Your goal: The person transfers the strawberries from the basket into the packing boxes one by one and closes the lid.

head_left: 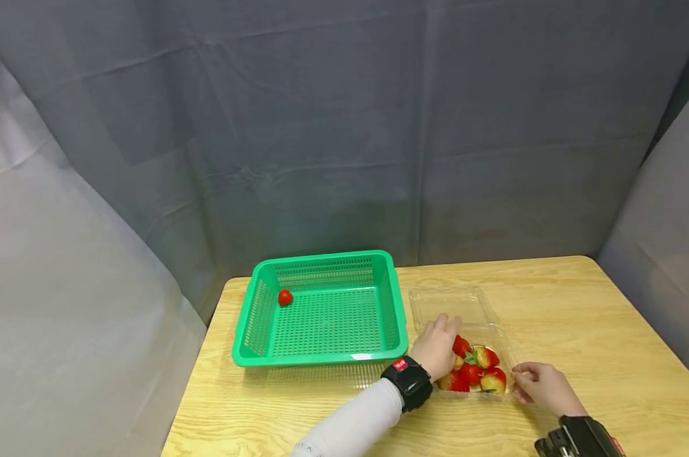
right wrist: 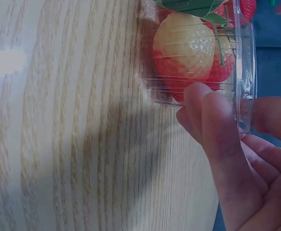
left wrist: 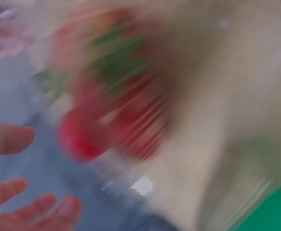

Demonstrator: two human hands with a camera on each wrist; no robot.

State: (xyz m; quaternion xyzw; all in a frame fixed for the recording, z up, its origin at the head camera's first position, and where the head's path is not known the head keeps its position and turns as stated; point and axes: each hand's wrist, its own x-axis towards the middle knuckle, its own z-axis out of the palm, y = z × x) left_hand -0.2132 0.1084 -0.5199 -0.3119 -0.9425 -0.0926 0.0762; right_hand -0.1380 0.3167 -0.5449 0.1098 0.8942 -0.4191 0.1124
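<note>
A clear plastic clamshell box [head_left: 504, 346] holds several red and pale-yellow strawberries [head_left: 470, 373], some with green leaves. Its clear lid [head_left: 450, 304] lies folded back behind it. My right hand [head_left: 541, 384] pinches the box's right side; the right wrist view shows fingers on the wall [right wrist: 247, 72] and the thumb beyond the rim. Over the box's left side is my left hand [head_left: 436, 349], nearest the fruit. In the blurred left wrist view, its fingers [left wrist: 36, 209] are spread apart with nothing between them, beside the strawberries [left wrist: 85, 134].
A green perforated basket [head_left: 321, 362] stands left of the box, with one small red fruit [head_left: 285, 298] at its left end. Both sit on a light wooden table [head_left: 584, 317]. Grey cloth [head_left: 321, 127] hangs behind and at both sides.
</note>
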